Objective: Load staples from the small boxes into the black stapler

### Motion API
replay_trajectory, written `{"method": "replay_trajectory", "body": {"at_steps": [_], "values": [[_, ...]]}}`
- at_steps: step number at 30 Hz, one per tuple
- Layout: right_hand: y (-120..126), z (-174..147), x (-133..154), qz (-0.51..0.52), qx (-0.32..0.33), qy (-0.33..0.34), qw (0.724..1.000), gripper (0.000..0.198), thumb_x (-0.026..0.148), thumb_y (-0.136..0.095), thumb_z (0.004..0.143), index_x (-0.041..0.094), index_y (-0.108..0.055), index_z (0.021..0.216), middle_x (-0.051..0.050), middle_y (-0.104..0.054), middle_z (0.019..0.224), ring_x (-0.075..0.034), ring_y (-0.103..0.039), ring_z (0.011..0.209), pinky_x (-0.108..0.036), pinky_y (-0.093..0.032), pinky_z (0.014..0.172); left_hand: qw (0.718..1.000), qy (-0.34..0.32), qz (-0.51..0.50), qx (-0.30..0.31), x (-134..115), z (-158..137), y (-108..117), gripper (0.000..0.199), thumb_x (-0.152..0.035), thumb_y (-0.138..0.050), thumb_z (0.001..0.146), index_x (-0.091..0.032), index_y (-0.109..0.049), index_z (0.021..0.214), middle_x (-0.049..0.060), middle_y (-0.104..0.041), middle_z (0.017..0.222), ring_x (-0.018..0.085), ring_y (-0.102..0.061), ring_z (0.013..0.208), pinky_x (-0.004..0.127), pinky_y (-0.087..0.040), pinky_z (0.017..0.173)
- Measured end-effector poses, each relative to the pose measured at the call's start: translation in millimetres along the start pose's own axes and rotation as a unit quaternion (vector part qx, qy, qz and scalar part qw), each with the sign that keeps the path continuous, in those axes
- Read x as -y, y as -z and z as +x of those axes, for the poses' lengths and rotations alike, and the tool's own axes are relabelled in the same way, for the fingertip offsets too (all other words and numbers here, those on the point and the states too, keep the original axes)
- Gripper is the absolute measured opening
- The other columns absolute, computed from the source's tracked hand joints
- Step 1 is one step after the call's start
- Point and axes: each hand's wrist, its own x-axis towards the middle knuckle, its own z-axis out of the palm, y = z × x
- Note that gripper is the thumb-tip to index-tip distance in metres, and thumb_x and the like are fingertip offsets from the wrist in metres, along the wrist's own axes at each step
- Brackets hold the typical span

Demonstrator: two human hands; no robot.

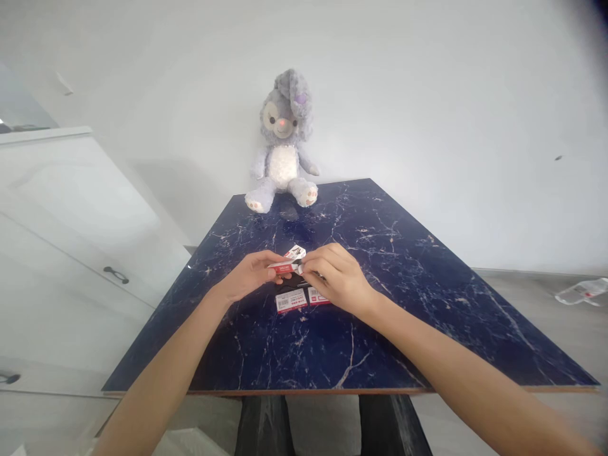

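Note:
My left hand (250,273) is closed on a small red and white box (284,268), held just above the table. At the box's right end are the fingertips of my right hand (335,271), pinched together at what looks like its flap. A dark bit shows at that end, too small to make out. Behind the held box lies another small white box (296,252). Nearer to me are a white box with red edging and a barcode (291,301) and a similar box (318,296), partly hidden by my right hand. Something black (291,282) lies under my hands.
The dark blue marble-patterned table (304,354) stands against a white wall. A grey plush rabbit (284,158) sits at its far edge. White cabinets (71,240) stand at the left, and a clear plastic bottle (580,291) lies on the floor at the right.

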Motion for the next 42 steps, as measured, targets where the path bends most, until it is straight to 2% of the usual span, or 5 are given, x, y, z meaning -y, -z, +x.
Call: {"method": "replay_trajectory", "body": {"at_steps": [12, 19, 24, 33, 42], "values": [[10, 1, 3, 0.066, 0.078, -0.029, 0.994, 0.030, 0.029, -0.046, 0.101, 0.016, -0.061, 0.123, -0.011, -0.070, 0.099, -0.022, -0.061, 0.086, -0.038, -0.050, 0.081, 0.995, -0.086, -0.008, -0.047, -3, 0, 5, 0.030, -0.021, -0.085, 0.071, -0.022, -0.076, 0.100, 0.008, -0.074, 0.116, 0.023, -0.072, 0.098, 0.036, -0.057, 0.088], [4, 8, 12, 0.150, 0.043, -0.211, 0.965, 0.034, 0.037, -0.041, 0.104, 0.021, -0.070, 0.113, -0.008, -0.072, 0.108, -0.020, -0.065, 0.097, -0.034, -0.049, 0.090, 0.969, -0.161, 0.157, -0.106, -15, -2, -7, 0.032, -0.021, -0.084, 0.071, -0.021, -0.076, 0.102, 0.011, -0.071, 0.121, 0.029, -0.066, 0.113, 0.044, -0.055, 0.096], [-5, 9, -1, 0.315, 0.014, -0.396, 0.862, 0.039, 0.047, -0.045, 0.100, 0.021, -0.073, 0.105, -0.004, -0.072, 0.097, -0.019, -0.065, 0.088, -0.033, -0.051, 0.084, 0.914, -0.231, 0.257, -0.211, -32, -2, -51, 0.041, -0.027, -0.080, 0.077, -0.024, -0.069, 0.117, 0.008, -0.070, 0.122, 0.029, -0.065, 0.115, 0.044, -0.050, 0.104], [14, 19, -3, 0.560, -0.016, -0.510, 0.653, 0.020, 0.030, -0.073, 0.083, 0.017, -0.068, 0.098, -0.005, -0.072, 0.090, -0.014, -0.068, 0.078, -0.030, -0.060, 0.082, 0.938, -0.200, 0.187, -0.213, -40, 25, -67, 0.030, -0.034, -0.078, 0.079, -0.019, -0.075, 0.105, 0.011, -0.063, 0.135, 0.032, -0.057, 0.128, 0.044, -0.047, 0.107], [-1, 10, -6, 0.498, -0.078, -0.492, 0.710, 0.025, 0.027, -0.072, 0.081, 0.018, -0.063, 0.103, -0.004, -0.071, 0.097, -0.015, -0.069, 0.087, -0.030, -0.062, 0.080, 0.984, -0.036, -0.031, -0.174, -19, 25, -36, 0.042, -0.028, -0.074, 0.084, -0.026, -0.063, 0.125, 0.006, -0.072, 0.120, 0.023, -0.069, 0.106, 0.040, -0.059, 0.091]]}}
